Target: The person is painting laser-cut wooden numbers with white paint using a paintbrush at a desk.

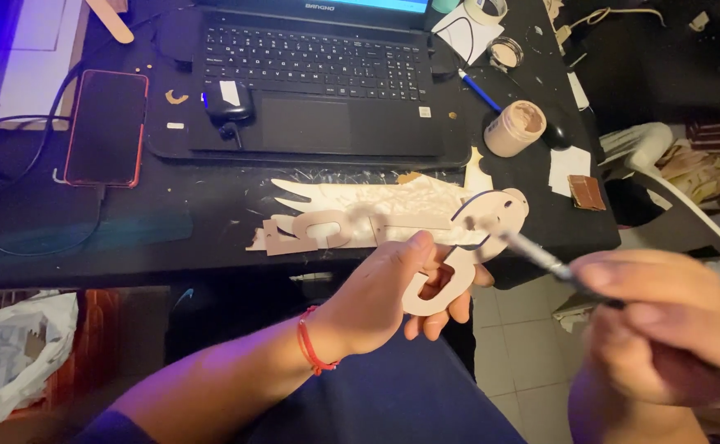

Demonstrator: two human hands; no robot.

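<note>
My left hand [393,292] is closed around a flat, pale wooden cutout [458,247], thumb on top and fingers curled underneath, holding it up in front of me, just off the near edge of the bench [162,222]. The cutout has a rounded head at its far end and an open loop where my fingers grip it. A thin red bracelet [310,344] circles that wrist.

My right hand [672,329] is close to the camera and blurred. Its fingers are pinched shut on a thin brush [541,259], whose tip touches the rounded far end of the cutout.

Just beyond my left hand, on the dark bench, lie more pale wooden cutouts [360,210], one shaped like a feathered wing, with smaller pieces beside it. Farther beyond them sits an open black laptop [310,82]. Far to the left of my left hand lies a phone in a red case [105,127] with a cable running from it. Beyond my right hand, a small open jar of beige paint [514,128] rests on the bench, with a blue pen [479,89] just past it and a roll of tape [485,10] farther still. Below and to the left of my left forearm, a white plastic bag [10,353] sits on the floor.
</note>
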